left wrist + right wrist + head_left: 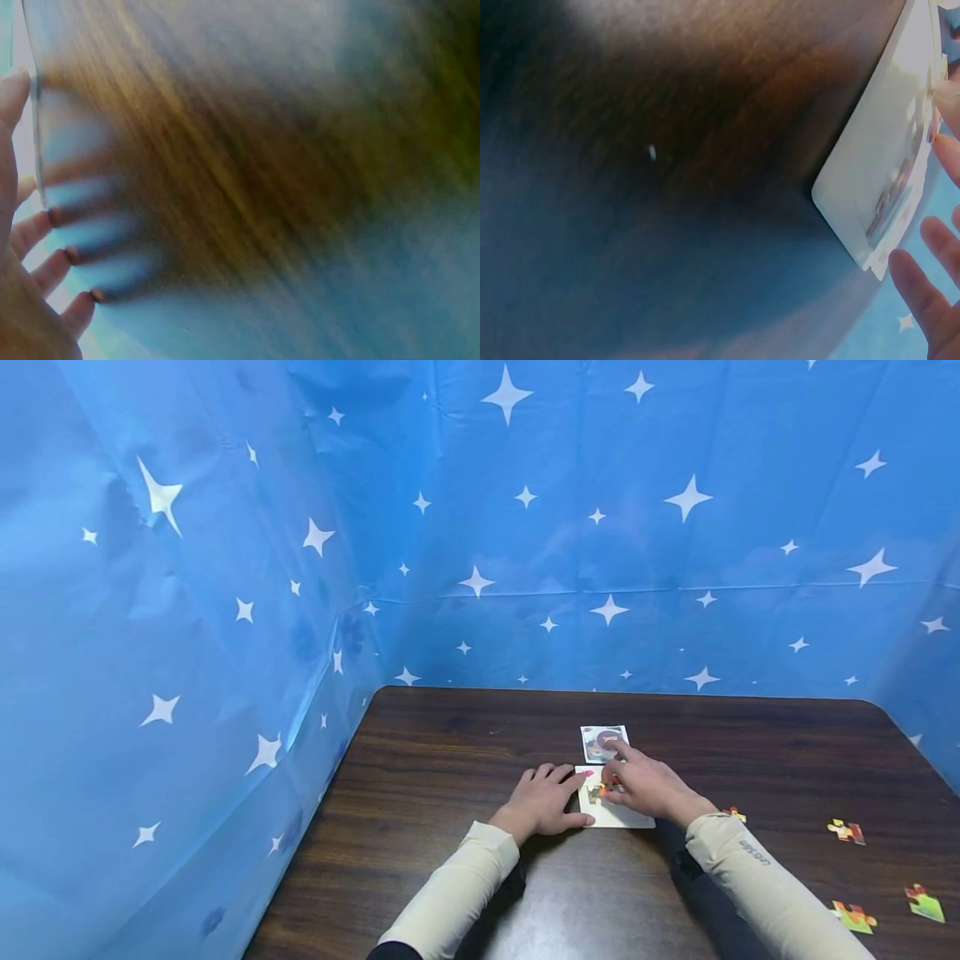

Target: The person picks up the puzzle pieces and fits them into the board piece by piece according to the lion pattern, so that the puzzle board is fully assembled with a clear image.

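A white puzzle board (618, 816) lies on the dark wood table, with a partly filled, colourful picture in its upper half. My left hand (543, 802) rests beside it, fingers spread, the thumb at its lower left edge and fingertips by its upper left corner. My right hand (648, 785) is over the board's right side, thumb and a finger pinching a red-orange puzzle piece (616, 782) at the picture. The other fingers (917, 289) of that hand are stretched out. Just beyond the board lies a small picture card (592, 745), partly covered by a right fingertip.
To the right are loose puzzle pieces: a red-yellow one (846, 832), a green-orange one (853, 917), a green-red one (926, 903), and one partly hidden by the right wrist (735, 814). A blue star-patterned curtain (570, 543) encloses the table's (450, 735) back and left.
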{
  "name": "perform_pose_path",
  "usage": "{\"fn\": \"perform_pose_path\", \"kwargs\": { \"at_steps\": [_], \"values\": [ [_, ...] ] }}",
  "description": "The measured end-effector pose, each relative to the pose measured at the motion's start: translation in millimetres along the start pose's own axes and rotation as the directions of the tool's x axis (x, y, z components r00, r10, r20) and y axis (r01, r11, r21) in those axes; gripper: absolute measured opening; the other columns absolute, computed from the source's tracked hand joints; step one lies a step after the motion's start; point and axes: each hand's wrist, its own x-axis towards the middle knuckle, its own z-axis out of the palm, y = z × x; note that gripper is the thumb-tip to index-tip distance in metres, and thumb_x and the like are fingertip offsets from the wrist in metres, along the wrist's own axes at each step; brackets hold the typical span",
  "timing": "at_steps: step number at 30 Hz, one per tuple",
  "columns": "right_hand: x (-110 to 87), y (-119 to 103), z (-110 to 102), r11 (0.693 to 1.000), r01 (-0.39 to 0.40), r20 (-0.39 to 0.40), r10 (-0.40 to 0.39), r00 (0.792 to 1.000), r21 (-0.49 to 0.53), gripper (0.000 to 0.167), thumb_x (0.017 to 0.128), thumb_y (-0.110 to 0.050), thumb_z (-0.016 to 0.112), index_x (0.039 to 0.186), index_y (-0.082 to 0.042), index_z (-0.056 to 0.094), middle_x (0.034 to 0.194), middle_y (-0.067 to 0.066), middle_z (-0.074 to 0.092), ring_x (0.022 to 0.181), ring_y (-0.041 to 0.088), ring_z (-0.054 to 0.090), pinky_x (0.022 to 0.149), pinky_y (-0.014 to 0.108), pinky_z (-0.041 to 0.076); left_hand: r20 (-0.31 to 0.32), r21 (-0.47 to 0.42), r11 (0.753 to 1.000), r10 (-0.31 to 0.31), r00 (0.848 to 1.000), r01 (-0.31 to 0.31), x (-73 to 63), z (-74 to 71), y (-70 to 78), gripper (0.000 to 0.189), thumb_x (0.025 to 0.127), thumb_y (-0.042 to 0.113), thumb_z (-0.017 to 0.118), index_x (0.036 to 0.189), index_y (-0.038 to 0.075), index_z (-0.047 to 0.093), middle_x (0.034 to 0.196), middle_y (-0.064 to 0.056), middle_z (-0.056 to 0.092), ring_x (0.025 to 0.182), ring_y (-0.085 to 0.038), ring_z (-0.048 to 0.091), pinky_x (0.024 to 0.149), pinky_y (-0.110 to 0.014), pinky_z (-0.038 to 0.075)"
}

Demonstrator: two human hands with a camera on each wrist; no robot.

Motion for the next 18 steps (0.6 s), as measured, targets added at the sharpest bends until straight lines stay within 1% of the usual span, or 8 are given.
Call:
{"fn": "perform_pose_path", "kwargs": {
  "at_steps": [3,13,16,18],
  "values": [
    [0.4,-0.8,1.4,1.0,-0.002,-0.012,0.002,1.0,0.0,0.019,0.092,-0.033,0.076,0.101,-0.017,0.071,0.154,0.02,0.044,0.122,0.033,0.062,0.078,0.045,0.056,0.001,-0.002,1.0,-0.004,1.0,0.004,0.3,-0.9,0.7,0.075,0.096,0.072,0.046,0.159,0.034,0.033,0.163,0.003,0.036,0.147,-0.022,0.038,0.114,-0.047,0.038],
    [-0.4,-3.5,4.6,1.0,0.028,-0.024,-0.028,0.999,0.012,0.015,0.092,-0.03,0.076,0.1,-0.018,0.072,0.151,0.02,0.046,0.12,0.034,0.063,0.078,0.046,0.056,-0.005,-0.002,1.0,-0.005,1.0,0.005,0.8,-1.6,1.5,0.075,0.095,0.072,0.048,0.158,0.035,0.034,0.162,0.003,0.037,0.147,-0.022,0.038,0.114,-0.046,0.039],
    [0.1,-4.6,5.4,1.0,0.015,-0.021,-0.014,1.0,0.01,0.017,0.091,-0.031,0.077,0.1,-0.018,0.072,0.151,0.019,0.048,0.12,0.035,0.062,0.081,0.048,0.056,-0.01,-0.003,1.0,-0.003,1.0,0.002,1.0,-2.0,1.6,0.076,0.095,0.072,0.048,0.158,0.035,0.033,0.162,0.003,0.038,0.146,-0.023,0.039,0.113,-0.046,0.039],
    [1.2,-4.3,5.9,1.0,0.01,-0.02,-0.01,1.0,0.0,0.018,0.091,-0.032,0.077,0.1,-0.018,0.072,0.15,0.018,0.048,0.122,0.036,0.062,0.082,0.05,0.056,-0.025,-0.003,1.0,0.001,1.0,-0.001,2.0,-0.3,0.7,0.076,0.094,0.072,0.049,0.159,0.035,0.032,0.162,0.003,0.038,0.146,-0.023,0.04,0.112,-0.046,0.04]
  ]
}}
